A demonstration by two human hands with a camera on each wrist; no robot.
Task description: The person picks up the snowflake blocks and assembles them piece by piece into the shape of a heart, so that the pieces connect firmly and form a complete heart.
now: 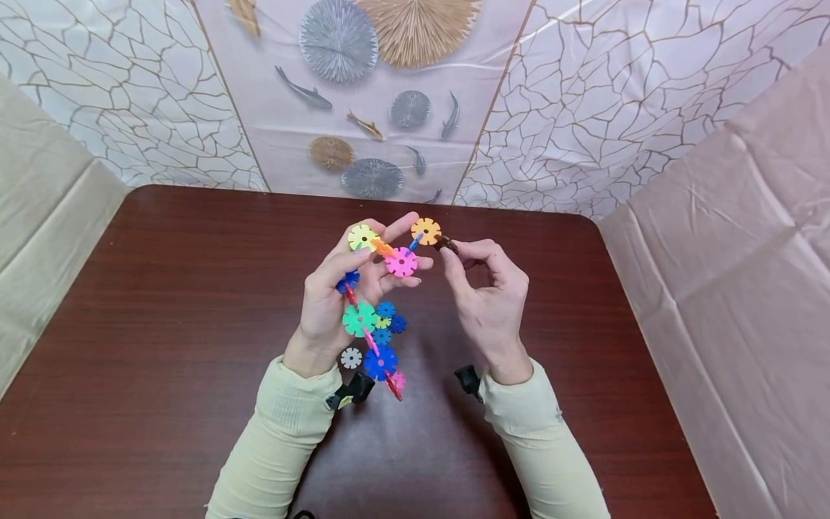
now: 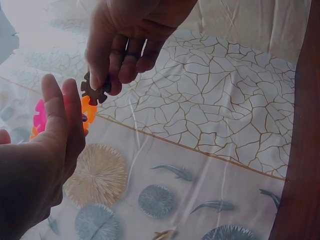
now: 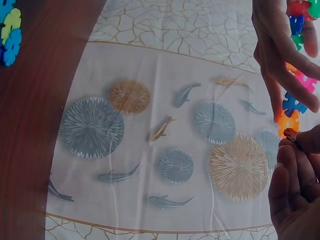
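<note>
Snowflake-disc chain (image 1: 372,317) hangs from your left hand (image 1: 337,295), held above dark worktop (image 1: 162,324); chain's long axis runs from your wrist up toward fingertips. Left fingers curl round upper links, orange disc (image 1: 426,231) at top end projecting right. Your right hand (image 1: 489,295) pinches brown disc (image 1: 446,244) between thumb and forefinger, just right of orange disc, near-touching. Right hand nearer free end. Loose white disc (image 1: 351,357) lies on worktop below chain.

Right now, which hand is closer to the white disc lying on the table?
Left. The left hand is raised just above and beside the white disc, gripping the coloured disc chain; the right hand pinches a brown disc farther off.
</note>
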